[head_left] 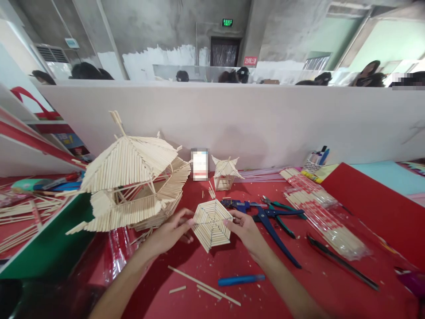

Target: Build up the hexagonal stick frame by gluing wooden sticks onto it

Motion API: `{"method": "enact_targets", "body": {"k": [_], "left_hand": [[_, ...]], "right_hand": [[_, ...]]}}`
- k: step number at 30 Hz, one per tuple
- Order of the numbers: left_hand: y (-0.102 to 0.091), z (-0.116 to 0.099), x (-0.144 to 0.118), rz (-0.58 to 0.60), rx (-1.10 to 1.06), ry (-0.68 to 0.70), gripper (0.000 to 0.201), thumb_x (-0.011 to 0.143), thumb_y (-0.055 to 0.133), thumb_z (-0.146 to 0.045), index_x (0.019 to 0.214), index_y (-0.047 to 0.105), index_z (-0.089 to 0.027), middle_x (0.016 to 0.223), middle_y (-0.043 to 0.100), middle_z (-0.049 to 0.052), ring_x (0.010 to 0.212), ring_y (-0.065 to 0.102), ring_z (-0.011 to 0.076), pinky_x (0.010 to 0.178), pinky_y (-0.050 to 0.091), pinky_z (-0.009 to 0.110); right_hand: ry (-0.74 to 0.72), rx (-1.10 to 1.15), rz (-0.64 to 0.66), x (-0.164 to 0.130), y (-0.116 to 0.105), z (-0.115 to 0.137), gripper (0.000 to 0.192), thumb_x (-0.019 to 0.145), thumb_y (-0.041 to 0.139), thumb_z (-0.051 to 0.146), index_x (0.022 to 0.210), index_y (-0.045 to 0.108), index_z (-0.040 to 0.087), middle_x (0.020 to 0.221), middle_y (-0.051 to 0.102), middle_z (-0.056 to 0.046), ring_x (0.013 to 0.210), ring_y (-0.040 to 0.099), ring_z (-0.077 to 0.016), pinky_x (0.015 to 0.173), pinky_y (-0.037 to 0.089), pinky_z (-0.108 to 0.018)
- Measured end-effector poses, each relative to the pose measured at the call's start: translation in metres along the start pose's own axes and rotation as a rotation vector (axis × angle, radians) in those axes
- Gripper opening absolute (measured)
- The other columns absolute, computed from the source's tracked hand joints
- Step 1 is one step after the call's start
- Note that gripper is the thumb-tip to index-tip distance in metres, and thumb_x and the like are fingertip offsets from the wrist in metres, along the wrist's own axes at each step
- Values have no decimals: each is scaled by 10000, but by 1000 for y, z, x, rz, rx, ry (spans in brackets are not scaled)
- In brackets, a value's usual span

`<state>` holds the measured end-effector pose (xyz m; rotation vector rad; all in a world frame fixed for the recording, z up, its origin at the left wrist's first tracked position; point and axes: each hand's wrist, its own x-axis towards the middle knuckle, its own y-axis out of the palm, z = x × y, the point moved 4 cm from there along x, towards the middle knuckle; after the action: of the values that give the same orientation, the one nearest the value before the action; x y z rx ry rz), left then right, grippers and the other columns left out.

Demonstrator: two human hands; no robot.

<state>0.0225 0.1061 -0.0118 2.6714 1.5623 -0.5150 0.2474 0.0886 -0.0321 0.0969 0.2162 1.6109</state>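
A six-sided panel of wooden sticks (213, 225), its rows laid in rings around a centre, is held above the red tabletop. My left hand (179, 227) grips its left edge between thumb and fingers. At the opposite edge, my right hand (241, 227) pinches it with the thumb on top. Just to the left stands a large pavilion model (133, 177) built of the same sticks. A small stick pavilion (226, 173) sits behind the panel. Loose sticks (206, 285) and a blue pen (241, 280) lie in front of my hands.
Right of my hands lie blue-handled pliers (277, 235), green-handled pliers (283, 208) and a dark slim tool (341, 261). Packs of sticks (325, 217) in plastic lie further right, below a pen cup (314, 161). A white partition (239, 115) closes off the back.
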Motion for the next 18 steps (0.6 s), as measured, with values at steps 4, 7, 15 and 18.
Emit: {"method": "enact_targets", "body": {"k": [4, 7, 15, 18], "left_hand": [[-12, 14, 6, -55, 150, -43, 493, 810, 530, -669, 817, 577, -178, 752, 661, 22, 626, 634, 158, 621, 510, 285], [-20, 25, 12, -137, 322, -45, 443, 826, 506, -614, 729, 583, -189, 639, 653, 8, 560, 612, 158, 562, 460, 268], [-29, 14, 10, -315, 749, -25, 338, 692, 712, -489, 626, 537, -207, 545, 550, -52, 526, 495, 135, 517, 291, 250], [-21, 9, 5, -195, 633, -57, 427, 803, 585, -593, 635, 528, -205, 523, 542, -45, 495, 505, 139, 521, 334, 254]], "right_hand": [[0, 44, -32, 1, -2, 0, 413, 595, 875, 482, 819, 717, 173, 759, 737, -42, 698, 657, -205, 694, 490, -306], [6, 82, -31, 1, -3, -1, 419, 598, 877, 482, 836, 721, 174, 758, 738, -39, 679, 655, -196, 692, 494, -302], [1, 141, -56, 2, -5, -7, 410, 629, 871, 462, 876, 718, 172, 794, 744, -39, 733, 671, -198, 694, 504, -287], [22, 153, -55, 1, -3, -9, 428, 631, 869, 470, 891, 710, 170, 805, 746, -44, 759, 680, -213, 696, 517, -302]]}}
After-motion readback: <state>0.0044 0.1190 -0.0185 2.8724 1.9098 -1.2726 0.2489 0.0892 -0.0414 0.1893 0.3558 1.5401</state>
